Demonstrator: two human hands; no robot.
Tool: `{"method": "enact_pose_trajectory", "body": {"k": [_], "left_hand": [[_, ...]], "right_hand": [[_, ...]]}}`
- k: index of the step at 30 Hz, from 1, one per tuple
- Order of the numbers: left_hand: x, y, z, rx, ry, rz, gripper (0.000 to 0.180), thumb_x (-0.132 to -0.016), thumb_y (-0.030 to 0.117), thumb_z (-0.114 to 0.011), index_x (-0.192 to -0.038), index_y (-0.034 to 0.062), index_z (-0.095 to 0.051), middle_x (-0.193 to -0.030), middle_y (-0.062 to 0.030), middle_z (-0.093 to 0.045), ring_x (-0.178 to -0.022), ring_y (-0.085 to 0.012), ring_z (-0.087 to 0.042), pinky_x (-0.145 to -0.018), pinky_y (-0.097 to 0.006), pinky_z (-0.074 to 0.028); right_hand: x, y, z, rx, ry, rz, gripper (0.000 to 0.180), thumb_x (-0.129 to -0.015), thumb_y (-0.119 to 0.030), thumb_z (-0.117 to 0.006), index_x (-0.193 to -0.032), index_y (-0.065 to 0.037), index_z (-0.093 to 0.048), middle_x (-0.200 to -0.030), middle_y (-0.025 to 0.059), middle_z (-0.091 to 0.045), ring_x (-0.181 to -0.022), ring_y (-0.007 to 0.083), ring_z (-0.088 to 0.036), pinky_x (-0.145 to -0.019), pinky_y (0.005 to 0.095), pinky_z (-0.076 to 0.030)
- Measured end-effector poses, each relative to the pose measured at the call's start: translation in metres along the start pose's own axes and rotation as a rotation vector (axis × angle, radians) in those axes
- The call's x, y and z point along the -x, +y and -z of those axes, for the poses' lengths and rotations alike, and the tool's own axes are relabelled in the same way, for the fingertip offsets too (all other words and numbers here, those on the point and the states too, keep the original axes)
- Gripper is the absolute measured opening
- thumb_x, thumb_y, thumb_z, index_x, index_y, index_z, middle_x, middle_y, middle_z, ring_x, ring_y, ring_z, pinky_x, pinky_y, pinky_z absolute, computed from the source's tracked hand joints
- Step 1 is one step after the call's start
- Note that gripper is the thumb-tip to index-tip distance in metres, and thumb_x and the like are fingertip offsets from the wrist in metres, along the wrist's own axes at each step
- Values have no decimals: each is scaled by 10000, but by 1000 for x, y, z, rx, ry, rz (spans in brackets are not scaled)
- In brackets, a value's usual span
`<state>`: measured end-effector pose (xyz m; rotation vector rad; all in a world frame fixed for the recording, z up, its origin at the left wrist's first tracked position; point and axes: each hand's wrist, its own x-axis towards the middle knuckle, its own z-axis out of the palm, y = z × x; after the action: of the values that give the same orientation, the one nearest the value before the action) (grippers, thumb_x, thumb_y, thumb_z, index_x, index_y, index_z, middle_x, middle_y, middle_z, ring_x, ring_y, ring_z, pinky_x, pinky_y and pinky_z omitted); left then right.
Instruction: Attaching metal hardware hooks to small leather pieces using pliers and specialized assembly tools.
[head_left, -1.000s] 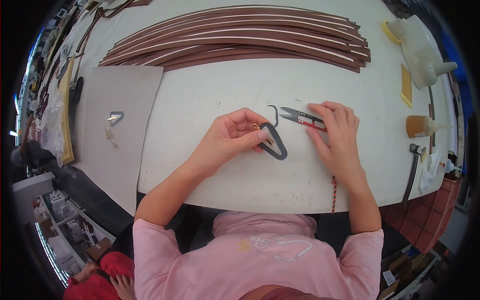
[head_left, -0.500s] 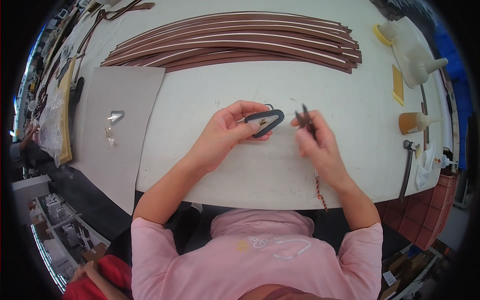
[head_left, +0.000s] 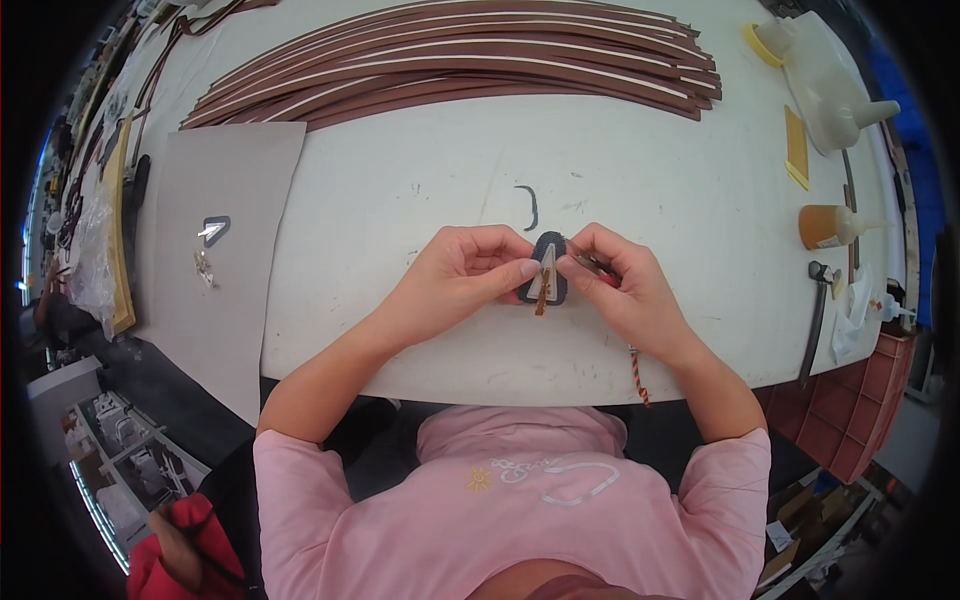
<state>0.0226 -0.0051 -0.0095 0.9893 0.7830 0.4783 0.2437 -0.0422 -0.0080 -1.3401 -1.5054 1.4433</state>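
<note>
Between finger and thumb of my left hand (head_left: pixel 465 270), I hold a dark, rounded triangular patch (head_left: pixel 549 241) upright. A silvery metal triangle lies on its face, with brass-coloured prongs (head_left: pixel 541 300) at the lower end. My right hand (head_left: pixel 632 285) pinches the patch's right edge. Tucked in that same hand is a pair of thread snips (head_left: pixel 604 277), mostly hidden by the fingers. From below the hand hangs an orange-and-black twisted cord (head_left: pixel 641 385). Just beyond the patch, a thin curved dark offcut (head_left: pixel 534 207) lies on the white table (head_left: pixel 400 205).
Brown strips with white lines (head_left: pixel 460 70) spread across the far side. At left, a grey sheet (head_left: pixel 225 330) bears another triangular piece (head_left: pixel 214 231) and small brass-coloured parts (head_left: pixel 205 268). To the right stand an amber squeeze bottle (head_left: pixel 827 227), a large translucent bottle (head_left: pixel 825 90) and a hammer (head_left: pixel 815 320).
The patch has turned from slanted to upright. My right hand has come left onto its edge, with the snips folded into the palm. A curved offcut now lies on the table.
</note>
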Motion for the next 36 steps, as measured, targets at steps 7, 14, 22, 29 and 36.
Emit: {"method": "enact_pose_trajectory", "body": {"k": [7,14,22,29,36], "left_hand": [[-2,-8,-1,-35,21,-4,149,-956,113,-620,-1025,-17,-642,-904,-13,-661,-814,-56,-612,-720,-221,-520],[-4,-10,2,-5,15,-31,149,-954,118,-627,-1022,-13,-646,-902,-15,-664,-815,-61,-618,-706,-226,-516],[-3,-2,5,11,22,-3,166,-942,154,-649,-1008,1,-650,-911,-27,-675,-821,-72,-630,-715,-238,-539],[4,1,10,1,42,-57,139,-923,130,-665,-979,5,-641,-887,-31,-673,-806,-81,-638,-717,-243,-555],[5,-1,15,-23,78,-81,110,-912,93,-649,-974,4,-627,-879,-40,-676,-800,-85,-639,-715,-243,-557]], "right_hand": [[-1,0,0,154,-34,9,129,-942,-128,-613,-914,-16,-554,-612,46,-470,-547,122,-388,-519,277,-328],[-2,1,-1,150,-46,55,124,-941,-121,-606,-913,-21,-540,-612,54,-473,-551,135,-407,-526,290,-341],[-5,1,-1,44,-63,-21,134,-936,-131,-616,-896,-17,-557,-624,8,-476,-579,86,-383,-534,264,-321],[-12,-20,-3,158,-100,8,152,-935,-150,-620,-879,-13,-588,-647,-18,-490,-607,68,-388,-549,253,-328],[-16,-12,-13,106,-70,-10,182,-968,-189,-585,-916,-16,-609,-654,-33,-472,-617,68,-393,-568,235,-335]]}}
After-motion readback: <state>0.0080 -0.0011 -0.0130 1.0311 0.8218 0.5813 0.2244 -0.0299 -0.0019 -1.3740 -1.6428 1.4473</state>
